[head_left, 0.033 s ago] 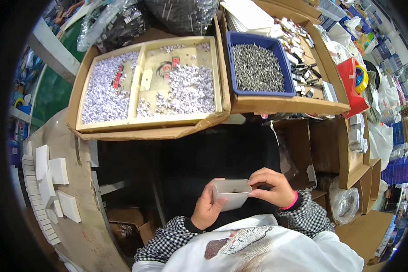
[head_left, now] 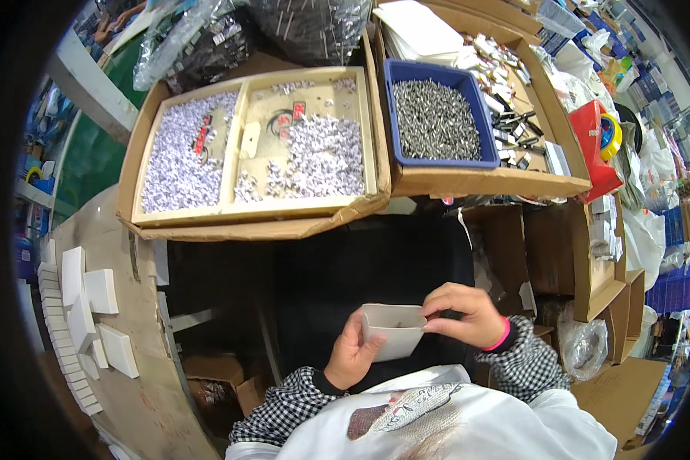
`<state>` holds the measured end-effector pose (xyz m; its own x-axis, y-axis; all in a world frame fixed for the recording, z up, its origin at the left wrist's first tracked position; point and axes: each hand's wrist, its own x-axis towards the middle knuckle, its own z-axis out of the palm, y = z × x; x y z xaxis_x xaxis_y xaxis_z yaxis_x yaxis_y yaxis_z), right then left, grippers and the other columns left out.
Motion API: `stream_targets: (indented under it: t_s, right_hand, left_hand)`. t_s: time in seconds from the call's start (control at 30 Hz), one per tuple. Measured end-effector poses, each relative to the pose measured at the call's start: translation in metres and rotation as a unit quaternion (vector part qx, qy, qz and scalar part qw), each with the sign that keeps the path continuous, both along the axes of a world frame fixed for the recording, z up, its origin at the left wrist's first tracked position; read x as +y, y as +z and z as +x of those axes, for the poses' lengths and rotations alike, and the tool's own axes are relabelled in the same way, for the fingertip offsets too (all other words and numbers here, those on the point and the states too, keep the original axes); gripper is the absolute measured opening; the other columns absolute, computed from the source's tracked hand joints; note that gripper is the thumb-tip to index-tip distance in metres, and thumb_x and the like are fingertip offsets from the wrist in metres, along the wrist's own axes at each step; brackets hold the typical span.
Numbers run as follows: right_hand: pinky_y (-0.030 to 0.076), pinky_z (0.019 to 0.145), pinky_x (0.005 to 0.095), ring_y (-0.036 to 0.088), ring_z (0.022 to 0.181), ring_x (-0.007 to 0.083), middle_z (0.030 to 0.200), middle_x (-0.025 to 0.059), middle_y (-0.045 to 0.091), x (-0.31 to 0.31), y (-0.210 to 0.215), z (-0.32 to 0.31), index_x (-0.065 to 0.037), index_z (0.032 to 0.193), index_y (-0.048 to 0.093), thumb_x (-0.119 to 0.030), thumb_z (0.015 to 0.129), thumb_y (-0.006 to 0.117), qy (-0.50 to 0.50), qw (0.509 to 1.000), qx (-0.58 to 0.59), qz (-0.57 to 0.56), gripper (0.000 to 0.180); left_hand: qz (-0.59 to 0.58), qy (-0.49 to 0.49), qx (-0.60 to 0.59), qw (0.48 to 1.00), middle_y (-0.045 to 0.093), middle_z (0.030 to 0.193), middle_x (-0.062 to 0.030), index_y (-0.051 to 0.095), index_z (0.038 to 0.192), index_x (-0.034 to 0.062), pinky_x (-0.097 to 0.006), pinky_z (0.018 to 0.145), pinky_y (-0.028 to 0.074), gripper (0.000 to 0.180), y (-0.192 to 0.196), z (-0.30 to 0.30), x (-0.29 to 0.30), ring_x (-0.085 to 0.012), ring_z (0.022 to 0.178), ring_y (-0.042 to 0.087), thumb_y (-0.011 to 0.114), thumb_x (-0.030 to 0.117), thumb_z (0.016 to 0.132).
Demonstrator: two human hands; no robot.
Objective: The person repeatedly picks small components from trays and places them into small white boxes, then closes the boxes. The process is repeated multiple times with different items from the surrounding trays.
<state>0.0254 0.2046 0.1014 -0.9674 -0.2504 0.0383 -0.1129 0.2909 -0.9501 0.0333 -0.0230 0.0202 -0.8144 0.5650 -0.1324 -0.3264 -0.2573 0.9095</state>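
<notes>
Head view: one open white box is held in the air, off the right edge of the desk. The left hand grasps its left side; the right hand pinches its rim at the right. Along the desk's left edge runs one row of white cartons, too tight to count, with at least five loose cartons beside it. Ahead sit one two-compartment tray and one blue bin.
</notes>
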Motion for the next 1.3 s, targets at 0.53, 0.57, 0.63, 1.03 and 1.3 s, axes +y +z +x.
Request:
stream_targets:
  t_s: [0.53, 0.57, 0.63, 1.03, 1.3]
  right_hand:
    - [0.049, 0.076, 0.0378, 0.061, 0.085, 0.0314, 0.090, 0.0139, 0.064, 0.035, 0.081, -0.207, -0.004, 0.095, 0.064, -0.015, 0.081, 0.062, -0.006, 0.866, 0.256, 0.431, 0.017]
    - [0.049, 0.075, 0.0387, 0.061, 0.083, 0.0313, 0.087, 0.0135, 0.064, 0.037, 0.081, -0.208, -0.004, 0.092, 0.065, -0.016, 0.081, 0.061, -0.009, 0.873, 0.253, 0.416, 0.016]
    - [0.049, 0.072, 0.0390, 0.061, 0.079, 0.0314, 0.083, 0.0124, 0.064, 0.041, 0.081, -0.206, -0.005, 0.089, 0.066, -0.014, 0.081, 0.061, -0.018, 0.869, 0.250, 0.426, 0.013]
    - [0.051, 0.058, 0.0297, 0.063, 0.067, 0.0215, 0.074, 0.0054, 0.063, -0.030, 0.111, -0.130, -0.007, 0.084, 0.067, -0.011, 0.078, 0.070, 0.179, 0.906, 0.220, 0.313, 0.007]
    - [0.049, 0.051, 0.0293, 0.062, 0.063, 0.0168, 0.071, -0.0013, 0.060, -0.074, 0.095, -0.129, -0.013, 0.084, 0.065, -0.017, 0.074, 0.070, 0.236, 0.852, 0.264, 0.386, 0.012]
  left_hand:
    - [-0.029, 0.008, 0.002, 1.000, 0.053, 0.118, -0.0115, 0.035, 0.131, -0.0013, -0.028, 0.093, 0.043, 0.054, 0.006, -0.007, -0.006, -0.0147, 0.108, 0.053, 0.057, 0.028, 0.092]
    - [-0.017, 0.023, -0.002, 1.000, 0.053, 0.118, -0.0110, 0.035, 0.131, -0.0010, -0.028, 0.093, 0.043, 0.053, 0.006, -0.009, -0.008, -0.0145, 0.107, 0.053, 0.057, 0.027, 0.092]
    - [0.000, 0.050, -0.002, 0.999, 0.053, 0.118, -0.0099, 0.035, 0.131, -0.0005, -0.028, 0.093, 0.043, 0.052, 0.008, -0.013, -0.011, -0.0143, 0.107, 0.053, 0.058, 0.025, 0.092]
    - [-0.013, 0.167, 0.078, 0.983, 0.054, 0.119, -0.0100, 0.036, 0.132, -0.0004, -0.028, 0.093, 0.043, 0.048, 0.025, -0.046, -0.023, -0.0146, 0.107, 0.054, 0.059, 0.013, 0.091]
    - [-0.128, 0.209, 0.112, 0.963, 0.061, 0.110, -0.0148, 0.039, 0.129, -0.0015, -0.029, 0.084, 0.049, 0.053, 0.034, -0.045, -0.029, -0.0183, 0.098, 0.061, 0.064, 0.020, 0.089]
